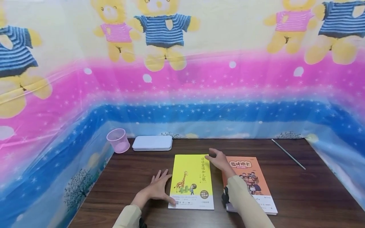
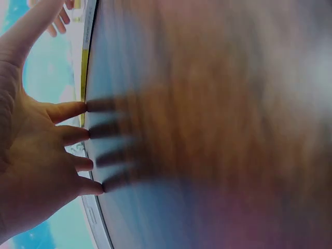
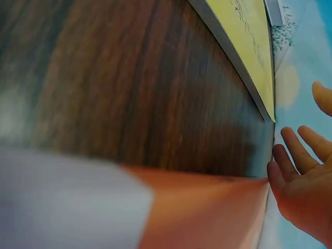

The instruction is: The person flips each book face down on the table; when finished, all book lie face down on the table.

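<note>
A yellow book (image 1: 188, 180) with a giraffe on its cover lies flat on the dark wooden table. At its lower left edge is my left hand (image 1: 158, 186), fingers spread, the thumb over the cover's corner. The left wrist view shows this hand (image 2: 46, 140) with its fingertips down at the tabletop. My right hand (image 1: 220, 161) hovers by the book's upper right corner, fingers loosely bent and holding nothing. Below the right forearm lies an orange book (image 1: 248, 167), partly hidden by the sleeve. In the right wrist view, a gap separates the right hand (image 3: 306, 176) from the yellow book (image 3: 249, 46).
Toward the back left stand a pink cup (image 1: 119, 144) and a white flat case (image 1: 152, 143). A thin grey-green stick (image 1: 288, 154) lies at the back right of the table (image 1: 308, 193). A patterned cloth with bears (image 1: 165, 31) hangs behind and around the table.
</note>
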`<state>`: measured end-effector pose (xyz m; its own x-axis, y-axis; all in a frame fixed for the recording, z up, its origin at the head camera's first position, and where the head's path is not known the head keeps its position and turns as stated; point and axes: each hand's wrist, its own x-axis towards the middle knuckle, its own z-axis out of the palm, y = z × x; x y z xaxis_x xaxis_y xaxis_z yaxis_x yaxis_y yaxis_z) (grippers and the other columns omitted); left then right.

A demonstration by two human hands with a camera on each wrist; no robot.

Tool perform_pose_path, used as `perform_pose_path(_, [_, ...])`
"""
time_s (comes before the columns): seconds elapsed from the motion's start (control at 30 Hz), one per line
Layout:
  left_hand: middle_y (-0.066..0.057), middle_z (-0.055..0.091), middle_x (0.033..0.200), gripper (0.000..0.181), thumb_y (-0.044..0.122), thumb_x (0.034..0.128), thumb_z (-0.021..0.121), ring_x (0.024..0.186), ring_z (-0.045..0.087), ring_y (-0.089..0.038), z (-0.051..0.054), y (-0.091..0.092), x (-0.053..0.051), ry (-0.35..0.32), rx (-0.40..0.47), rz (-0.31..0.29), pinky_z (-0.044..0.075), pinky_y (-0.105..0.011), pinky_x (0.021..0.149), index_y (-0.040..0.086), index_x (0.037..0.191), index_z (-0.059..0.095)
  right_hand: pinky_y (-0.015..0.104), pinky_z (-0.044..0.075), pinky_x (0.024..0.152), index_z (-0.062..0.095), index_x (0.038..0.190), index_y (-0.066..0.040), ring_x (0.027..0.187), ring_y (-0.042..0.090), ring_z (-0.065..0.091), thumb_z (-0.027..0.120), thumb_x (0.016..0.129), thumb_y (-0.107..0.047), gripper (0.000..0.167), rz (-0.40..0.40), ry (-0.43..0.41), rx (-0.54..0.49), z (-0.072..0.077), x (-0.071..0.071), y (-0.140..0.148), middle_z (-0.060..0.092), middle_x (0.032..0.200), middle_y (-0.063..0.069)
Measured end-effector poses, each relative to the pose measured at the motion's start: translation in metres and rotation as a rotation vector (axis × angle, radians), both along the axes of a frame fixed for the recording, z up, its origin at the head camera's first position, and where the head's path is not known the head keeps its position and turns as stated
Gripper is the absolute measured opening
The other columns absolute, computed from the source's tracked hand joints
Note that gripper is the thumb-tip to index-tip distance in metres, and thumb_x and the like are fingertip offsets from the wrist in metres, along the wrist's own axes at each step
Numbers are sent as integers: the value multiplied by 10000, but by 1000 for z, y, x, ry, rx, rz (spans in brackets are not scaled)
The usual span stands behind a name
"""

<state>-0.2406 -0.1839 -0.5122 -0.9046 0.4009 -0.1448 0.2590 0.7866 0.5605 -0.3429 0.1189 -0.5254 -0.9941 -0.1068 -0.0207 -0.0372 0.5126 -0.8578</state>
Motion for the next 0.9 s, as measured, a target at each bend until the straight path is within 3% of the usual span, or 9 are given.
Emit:
perform_pose_path(0.1, [-312, 160, 1585, 1186, 441, 565, 921, 1456, 81, -556, 2, -1, 2, -14, -14, -20, 93, -735, 1119, 30, 1492, 306, 587, 348, 1103, 411, 1464, -54, 1417, 424, 337, 603, 960, -240, 571, 7, -4, -16, -2, -4, -5, 431, 1498, 203])
perform_pose_path(0.43, [-334, 112, 1584, 1224, 420, 570, 923, 1456, 47, -560, 3, -1, 11, -25, -21, -71, 59, -736, 1122, -18, 1499, 258, 575, 371, 1091, 410, 1464, -42, 1396, 432, 363, 600, 951, -154, 558, -15, -19, -16, -11, -5, -12, 431, 1494, 219])
perform_pose_path(0.67, [-315, 255, 1554, 1036, 369, 580, 919, 1451, 159, -534, 2, -8, 12, 35, 45, -65, 134, -726, 1120, -33, 1402, 433, 537, 449, 1017, 446, 1439, -30, 1318, 436, 449, 629, 919, -104, 556, -31, 4, 22, -12, -6, -11, 478, 1444, 233])
perform_pose_path(0.9, [-272, 357, 1524, 855, 331, 614, 902, 1443, 242, -493, -1, -13, 14, 58, 82, -37, 197, -675, 1139, -27, 1304, 545, 546, 440, 1034, 472, 1412, -5, 1313, 443, 455, 634, 912, -74, 531, -19, 12, 28, -12, -5, -10, 496, 1425, 247])
